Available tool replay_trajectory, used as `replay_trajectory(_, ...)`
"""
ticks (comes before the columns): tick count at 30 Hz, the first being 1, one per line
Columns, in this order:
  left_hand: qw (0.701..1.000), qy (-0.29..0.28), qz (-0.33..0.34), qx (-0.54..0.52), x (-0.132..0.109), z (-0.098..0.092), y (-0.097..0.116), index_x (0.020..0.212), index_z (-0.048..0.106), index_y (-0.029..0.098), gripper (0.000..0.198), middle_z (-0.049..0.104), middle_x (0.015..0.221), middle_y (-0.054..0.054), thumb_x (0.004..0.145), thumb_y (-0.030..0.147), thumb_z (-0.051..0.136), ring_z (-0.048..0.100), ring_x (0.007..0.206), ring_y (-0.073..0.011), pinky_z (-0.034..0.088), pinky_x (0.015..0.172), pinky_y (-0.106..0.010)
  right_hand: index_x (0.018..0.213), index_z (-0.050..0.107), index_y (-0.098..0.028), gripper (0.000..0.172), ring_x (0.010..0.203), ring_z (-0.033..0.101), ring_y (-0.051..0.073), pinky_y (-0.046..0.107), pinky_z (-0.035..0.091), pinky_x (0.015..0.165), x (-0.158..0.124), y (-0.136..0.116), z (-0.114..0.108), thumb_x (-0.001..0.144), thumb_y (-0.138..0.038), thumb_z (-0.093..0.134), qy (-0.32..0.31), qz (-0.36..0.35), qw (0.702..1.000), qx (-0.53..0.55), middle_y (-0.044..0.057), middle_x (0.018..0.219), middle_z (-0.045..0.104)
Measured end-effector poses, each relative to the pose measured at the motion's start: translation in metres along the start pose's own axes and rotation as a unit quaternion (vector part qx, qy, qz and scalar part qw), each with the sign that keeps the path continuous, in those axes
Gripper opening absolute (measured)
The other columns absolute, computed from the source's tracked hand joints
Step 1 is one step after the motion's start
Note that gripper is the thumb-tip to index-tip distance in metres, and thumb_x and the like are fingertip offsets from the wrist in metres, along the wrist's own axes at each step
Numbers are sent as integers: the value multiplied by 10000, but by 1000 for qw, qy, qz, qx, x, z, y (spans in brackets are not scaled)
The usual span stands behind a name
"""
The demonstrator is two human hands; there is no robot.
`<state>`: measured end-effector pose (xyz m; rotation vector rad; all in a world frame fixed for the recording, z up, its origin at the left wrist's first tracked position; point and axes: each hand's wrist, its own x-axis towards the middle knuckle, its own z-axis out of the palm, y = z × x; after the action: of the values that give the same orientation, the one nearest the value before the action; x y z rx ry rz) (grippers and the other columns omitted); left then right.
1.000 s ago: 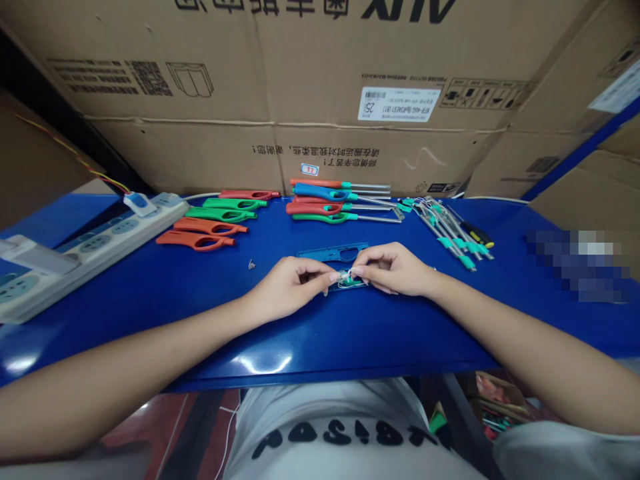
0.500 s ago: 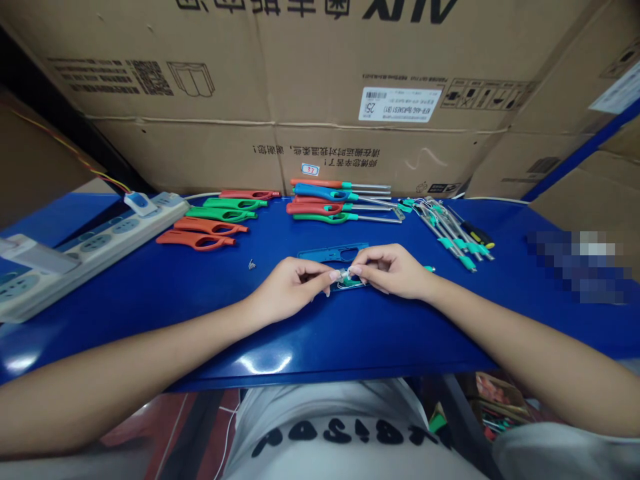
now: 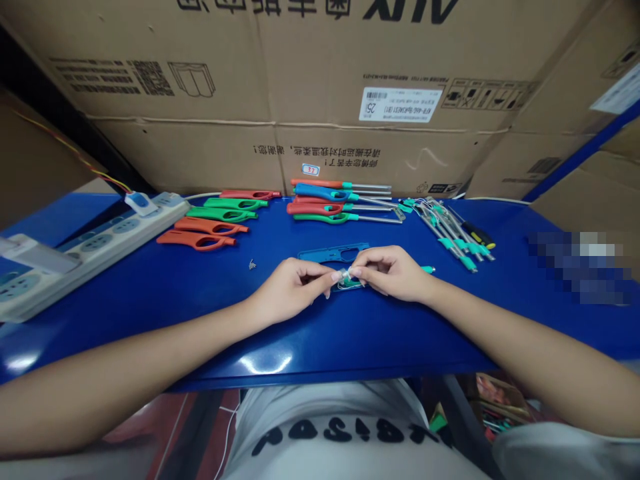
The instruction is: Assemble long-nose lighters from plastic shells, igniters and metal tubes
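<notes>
My left hand (image 3: 295, 288) is closed in a pinch on a small clear-and-silver part (image 3: 345, 274). From the other side, my right hand (image 3: 395, 272) pinches the same part at its whitish end; its exact kind is too small to make out. Just under the fingertips lies a green piece with a thin white wire (image 3: 351, 285), partly hidden by my hands. Right behind them rests a blue lighter casing half (image 3: 325, 253), hollow side up. A teal rod tip (image 3: 428, 270) sticks out past my right hand.
Red, green and orange casing halves (image 3: 205, 240) lie at left beside a power strip (image 3: 100, 247). Small screws (image 3: 252, 265) sit nearby. Long-nosed lighters (image 3: 325, 209) are stacked at the back. Metal rods with teal ends (image 3: 450, 230) and a screwdriver (image 3: 477, 235) lie right, before a cardboard box (image 3: 310, 100).
My hands stay almost in place, with only a slight shift of the fingertips around the small part. Nothing else on the table has visibly moved.
</notes>
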<state>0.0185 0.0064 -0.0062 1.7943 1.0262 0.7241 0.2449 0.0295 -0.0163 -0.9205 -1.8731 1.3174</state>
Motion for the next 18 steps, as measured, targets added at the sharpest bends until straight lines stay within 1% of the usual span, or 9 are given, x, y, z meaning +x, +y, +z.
replay_trajectory(4,1000,-7,3,6,1,-1,-1,667,683,141,429,602,611,2,911,480,589,473,531,-94,372,491,-195,785,672,-140,343,411,418,53,198,315,391,1,0,-1,820,-472,752,-8,16,1000,1,-30,557,563)
replay_trajectory(10,1000,1,-7,-11,2,-1,1,804,761,142,357,660,660,-7,909,448,609,489,529,-94,399,502,-197,782,642,-141,393,350,415,36,185,286,330,4,-6,-5,859,-522,699,-39,48,998,31,-42,581,561)
replay_trajectory(14,1000,10,-3,-15,3,0,-1,881,787,155,312,691,690,-9,895,432,642,516,547,-99,412,521,-201,707,612,-149,400,330,394,34,176,260,311,6,-10,-4,811,-508,755,-32,68,997,32,-65,510,513)
replay_trajectory(16,1000,14,1,-15,2,0,-1,897,791,158,299,698,700,-12,889,423,653,523,558,-102,410,522,-201,700,614,-147,399,333,401,33,172,263,310,6,-10,-3,777,-500,786,-25,73,997,30,-64,516,520)
replay_trajectory(18,1000,16,3,-15,2,0,-1,898,791,153,306,698,705,-15,889,426,654,521,562,-102,404,517,-198,713,622,-145,406,334,405,32,169,269,311,6,-10,-3,781,-516,775,-24,73,997,27,-59,530,532)
